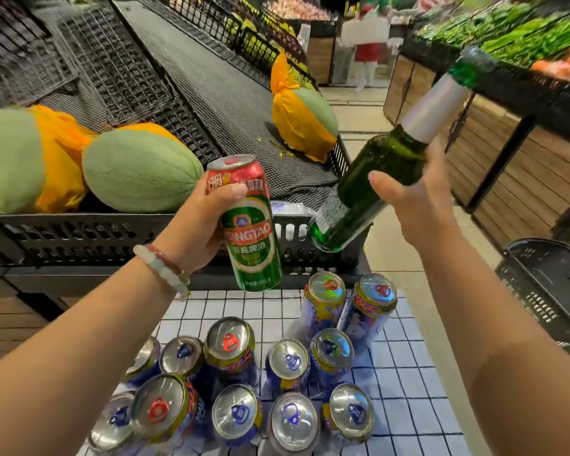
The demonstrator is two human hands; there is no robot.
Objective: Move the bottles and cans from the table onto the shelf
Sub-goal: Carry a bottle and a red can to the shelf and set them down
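Note:
My left hand grips a green and red beer can, held upright above the table's far edge. My right hand holds a green glass bottle with a silver foil neck, tilted with its cap up to the right. Both are raised in front of the black shelf, a sloped rack lined with dark mesh. Below, several blue and yellow cans stand on the white tiled table.
Large green melons in orange wrapping lie on the shelf's left and one at its far right. The shelf's black front rail runs between table and rack. A black basket stands at right. A person stands far down the aisle.

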